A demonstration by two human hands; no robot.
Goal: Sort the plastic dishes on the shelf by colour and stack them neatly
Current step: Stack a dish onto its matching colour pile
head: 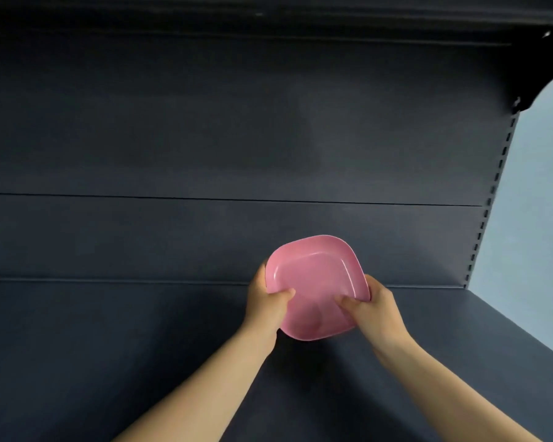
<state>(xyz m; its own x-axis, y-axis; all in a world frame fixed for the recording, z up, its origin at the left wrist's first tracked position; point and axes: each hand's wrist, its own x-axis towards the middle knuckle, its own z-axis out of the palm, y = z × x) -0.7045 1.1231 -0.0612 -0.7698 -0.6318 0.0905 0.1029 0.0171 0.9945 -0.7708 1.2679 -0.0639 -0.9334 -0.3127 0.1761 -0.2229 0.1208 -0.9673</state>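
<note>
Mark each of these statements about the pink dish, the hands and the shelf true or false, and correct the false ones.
1. Both hands hold the pink dish. True: the left hand and right hand grip opposite edges.
2. The dish is round. False: it is squarish with rounded corners.
3. A stack of green dishes stands on the shelf. False: no other dish is in view.
4. The thumbs lie on the dish's inner face. True.
5. The shelf's back panel is white. False: it is dark blue-grey.
</note>
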